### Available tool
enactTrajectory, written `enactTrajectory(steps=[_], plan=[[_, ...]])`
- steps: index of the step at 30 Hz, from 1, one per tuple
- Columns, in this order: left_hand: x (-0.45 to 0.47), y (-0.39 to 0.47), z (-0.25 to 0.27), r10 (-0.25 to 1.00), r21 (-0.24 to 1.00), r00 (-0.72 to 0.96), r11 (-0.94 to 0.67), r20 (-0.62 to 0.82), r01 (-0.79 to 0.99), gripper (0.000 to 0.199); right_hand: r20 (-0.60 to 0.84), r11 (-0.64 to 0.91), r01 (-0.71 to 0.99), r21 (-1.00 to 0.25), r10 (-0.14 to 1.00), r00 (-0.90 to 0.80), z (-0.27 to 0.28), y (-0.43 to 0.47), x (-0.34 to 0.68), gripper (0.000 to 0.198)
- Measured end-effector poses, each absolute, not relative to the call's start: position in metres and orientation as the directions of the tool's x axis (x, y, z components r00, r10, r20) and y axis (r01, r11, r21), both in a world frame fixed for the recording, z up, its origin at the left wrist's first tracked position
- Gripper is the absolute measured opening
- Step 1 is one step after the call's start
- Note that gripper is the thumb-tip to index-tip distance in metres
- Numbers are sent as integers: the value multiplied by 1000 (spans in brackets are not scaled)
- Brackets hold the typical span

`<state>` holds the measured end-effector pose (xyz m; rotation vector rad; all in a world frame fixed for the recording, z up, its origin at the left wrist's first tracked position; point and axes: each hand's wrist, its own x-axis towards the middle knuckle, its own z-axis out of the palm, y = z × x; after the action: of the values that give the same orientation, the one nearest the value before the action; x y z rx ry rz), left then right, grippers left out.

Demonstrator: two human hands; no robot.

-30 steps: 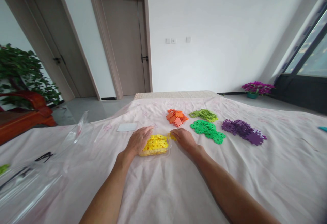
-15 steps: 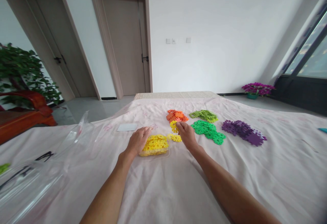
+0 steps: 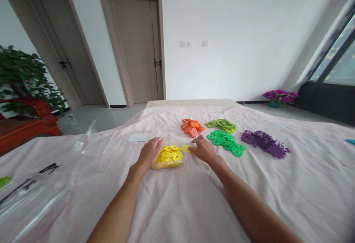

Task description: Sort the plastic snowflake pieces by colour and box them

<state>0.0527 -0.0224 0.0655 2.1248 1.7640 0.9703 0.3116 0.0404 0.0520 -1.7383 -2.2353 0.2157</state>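
Observation:
A small clear plastic box [image 3: 169, 167] full of yellow snowflake discs [image 3: 170, 154] sits on the bed sheet in front of me. My left hand [image 3: 151, 151] grips the box along its left side, its thumb hidden behind the wrist and box. Just right of the box, a few loose yellow discs [image 3: 185, 148] lie on the cloth. My right hand [image 3: 203, 148] hovers at their right edge, thumb and fingers apart, with no disc visible in it. Beyond it are a pile of orange discs [image 3: 192, 126] and a pile of green discs [image 3: 226, 139].
Light-green pieces [image 3: 222, 125] lie at the back and purple pieces [image 3: 264, 143] to the right. A white card [image 3: 138, 137] is left of the box. Clear plastic packaging [image 3: 36, 206] and dark-framed glasses [image 3: 48, 168] lie at the left on the sheet [image 3: 172, 213].
The yellow disc that my right hand held up has left its fingers, and a disc now lies atop the heap in the box. My right hand has lowered to the loose yellow discs.

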Motion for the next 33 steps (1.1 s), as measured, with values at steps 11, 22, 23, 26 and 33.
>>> enactTrajectory(steps=[11, 22, 23, 26, 33], plan=[[53, -22, 66, 935, 537, 62, -253, 349, 805, 49, 33, 230, 940, -252, 973, -229, 54, 47, 315, 35], [53, -22, 65, 934, 526, 62, -251, 351, 813, 48, 404, 383, 692, -611, 904, -144, 58, 46, 304, 12], [53, -22, 65, 935, 525, 61, -249, 349, 814, 48, 440, 422, 635, -647, 887, -140, 61, 42, 299, 13], [54, -23, 67, 938, 525, 60, -243, 341, 816, 49, 515, 559, 453, -694, 826, -230, 70, 30, 286, 18], [55, -25, 69, 937, 520, 65, -248, 344, 817, 48, 482, 582, 537, -611, 812, -331, 59, 32, 290, 24]])
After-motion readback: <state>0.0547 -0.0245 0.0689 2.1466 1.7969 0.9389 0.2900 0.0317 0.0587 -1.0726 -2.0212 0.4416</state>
